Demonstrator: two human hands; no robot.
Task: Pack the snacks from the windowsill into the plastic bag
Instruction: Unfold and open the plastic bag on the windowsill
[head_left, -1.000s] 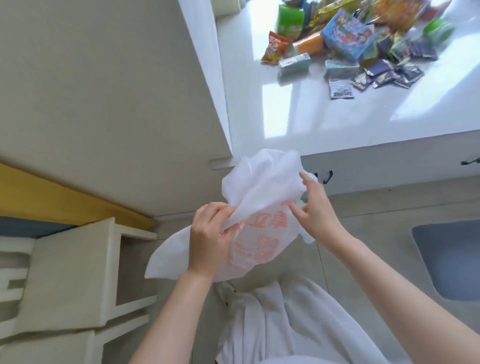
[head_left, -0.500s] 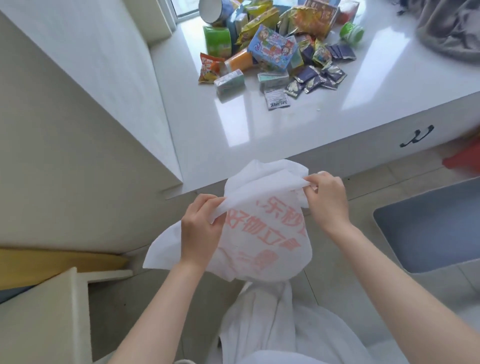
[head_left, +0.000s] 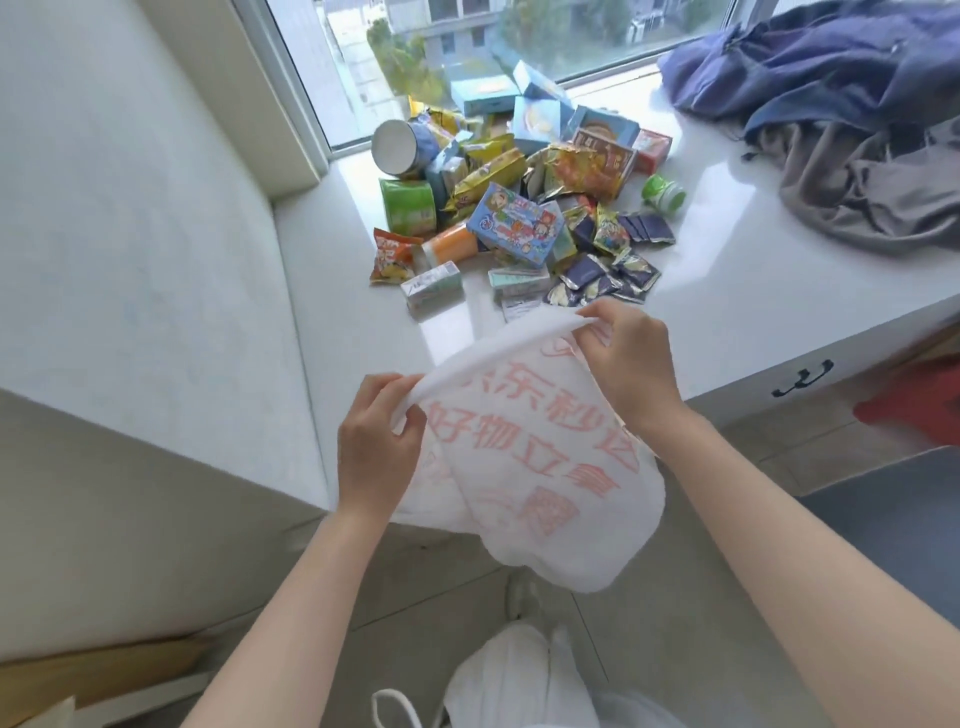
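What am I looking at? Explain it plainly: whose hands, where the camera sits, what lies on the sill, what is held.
There is no machine: these are a person's two bare hands, filmed by one wide-angle camera worn on the head, looking forward and down. The left hand and the right hand each pinch the rim of a white plastic bag with red printing, held stretched between them in front of the windowsill. On the sill lies a heap of snacks: a blue cartoon box, a green packet, a round tin on its side, dark purple sachets. Crumpled clothes lie at its right end.
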